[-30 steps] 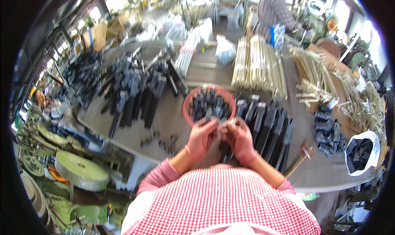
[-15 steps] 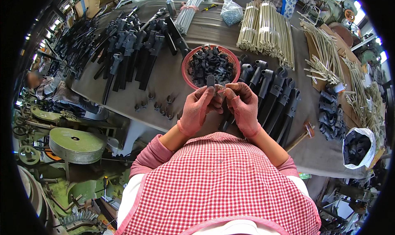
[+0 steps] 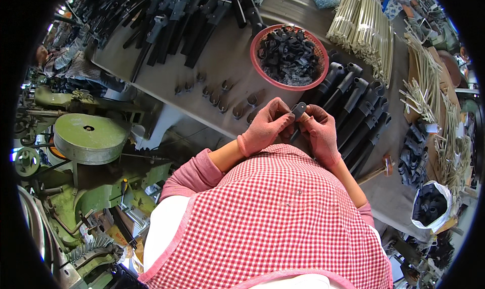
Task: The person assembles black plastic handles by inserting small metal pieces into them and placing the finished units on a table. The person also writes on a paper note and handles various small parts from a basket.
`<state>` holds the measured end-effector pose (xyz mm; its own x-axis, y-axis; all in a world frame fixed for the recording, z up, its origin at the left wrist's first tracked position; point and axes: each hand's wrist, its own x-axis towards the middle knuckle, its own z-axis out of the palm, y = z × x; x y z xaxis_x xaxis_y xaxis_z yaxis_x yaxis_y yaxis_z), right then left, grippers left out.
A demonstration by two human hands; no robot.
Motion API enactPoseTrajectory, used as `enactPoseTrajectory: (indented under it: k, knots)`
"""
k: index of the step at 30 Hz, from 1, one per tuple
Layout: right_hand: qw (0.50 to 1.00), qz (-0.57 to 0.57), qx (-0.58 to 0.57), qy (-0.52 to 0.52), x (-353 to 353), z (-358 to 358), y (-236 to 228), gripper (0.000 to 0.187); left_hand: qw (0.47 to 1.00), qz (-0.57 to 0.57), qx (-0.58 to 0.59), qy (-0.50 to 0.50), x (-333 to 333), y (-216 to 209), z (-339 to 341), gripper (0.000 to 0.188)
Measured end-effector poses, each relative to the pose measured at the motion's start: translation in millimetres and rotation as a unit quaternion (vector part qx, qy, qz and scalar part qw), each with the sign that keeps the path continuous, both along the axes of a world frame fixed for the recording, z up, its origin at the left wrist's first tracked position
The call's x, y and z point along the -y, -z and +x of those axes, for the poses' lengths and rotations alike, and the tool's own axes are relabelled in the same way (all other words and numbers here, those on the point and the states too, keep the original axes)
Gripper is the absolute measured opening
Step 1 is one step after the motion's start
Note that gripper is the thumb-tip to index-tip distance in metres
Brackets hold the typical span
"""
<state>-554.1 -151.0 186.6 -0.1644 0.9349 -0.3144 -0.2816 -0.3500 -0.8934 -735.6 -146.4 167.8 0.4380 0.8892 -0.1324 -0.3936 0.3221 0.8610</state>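
Note:
Both hands wear pink gloves with dark-stained fingertips and meet close in front of my apron. My left hand (image 3: 270,124) is closed, thumb and fingers pinching a small dark grey flat part with a rounded end and a hole (image 3: 299,108). My right hand (image 3: 322,133) is closed at the other side of this part, fingertips against it. Its lower portion is hidden by the fingers. Just beyond the hands stands a red plastic basket (image 3: 256,69) holding many black clamp-like fittings (image 3: 288,54). To the left, several small dark ring-shaped clamps (image 3: 222,104) stand on the table.
Black tubes with fittings (image 3: 361,104) lie at right, more black tubes (image 3: 174,23) at far left. Bundled pale rods (image 3: 361,28) lie at the back. A hammer (image 3: 386,166) and a white bag of black parts (image 3: 447,200) are right. A green machine (image 3: 91,137) stands left.
The view has shifted, so the table appears higher. Both hands have drawn back from the basket toward my apron, and the dark grey part is now tilted between them.

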Motion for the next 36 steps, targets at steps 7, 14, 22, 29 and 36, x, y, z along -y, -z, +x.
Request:
enactPoseTrajectory:
  k: [7,14,22,29,36]
  knots:
    - [0.988,-0.098,-0.012,-0.117,-22.1,-7.7,24.4,0.024,0.989,-0.002,-0.129,-0.076,-11.4,63.8,-38.8,0.019]
    - [0.97,-0.212,-0.119,0.01,-31.2,7.0,32.3,0.023,0.662,0.159,-0.731,0.047,-103.0,166.9,-111.9,0.03]
    - [0.954,-0.286,-0.026,0.09,-25.9,33.5,25.0,0.02,0.638,0.478,-0.598,-0.079,-161.5,139.9,-53.8,0.009]
    - [0.963,-0.229,-0.048,0.131,-25.6,40.3,32.0,0.019,0.522,0.383,-0.702,0.295,-251.9,129.6,-2.9,0.037]
    - [0.966,-0.227,-0.06,0.105,-16.7,43.1,26.7,0.02,0.501,0.359,-0.733,0.289,-255.4,101.6,3.3,0.029]
